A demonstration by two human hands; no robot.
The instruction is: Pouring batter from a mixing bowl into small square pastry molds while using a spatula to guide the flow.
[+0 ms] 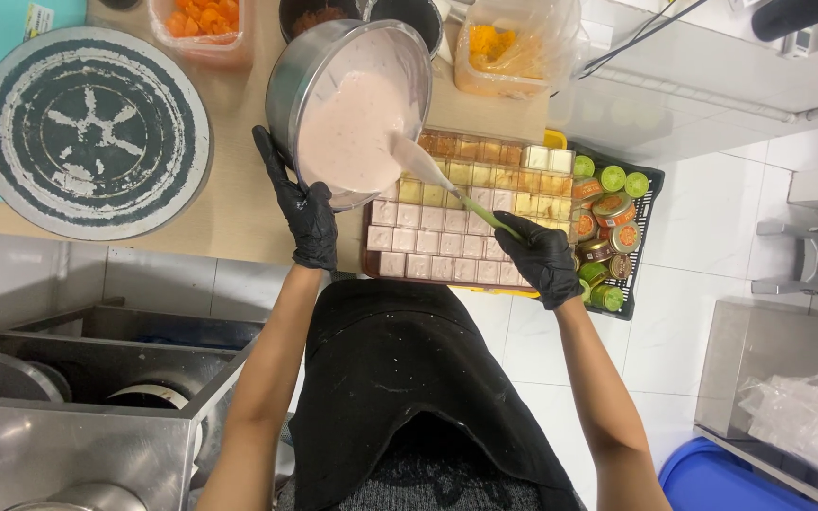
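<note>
Black gloves on both hands, left hand [307,216] and right hand [545,259], thin and slightly shiny, ending at the wrists. Forearms bare, no sleeves showing. A black apron [400,378] flecked with pale spots covers the front, over a grey speckled knit garment [428,487].

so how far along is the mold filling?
Done: the near rows of the mold tray look filled with pale pink mix. In hand: left hand tilts the steel bowl, right hand works a green spatula in the batter. Left: the far rows look yellow-amber rather than pink, and the bowl holds plenty.
</note>
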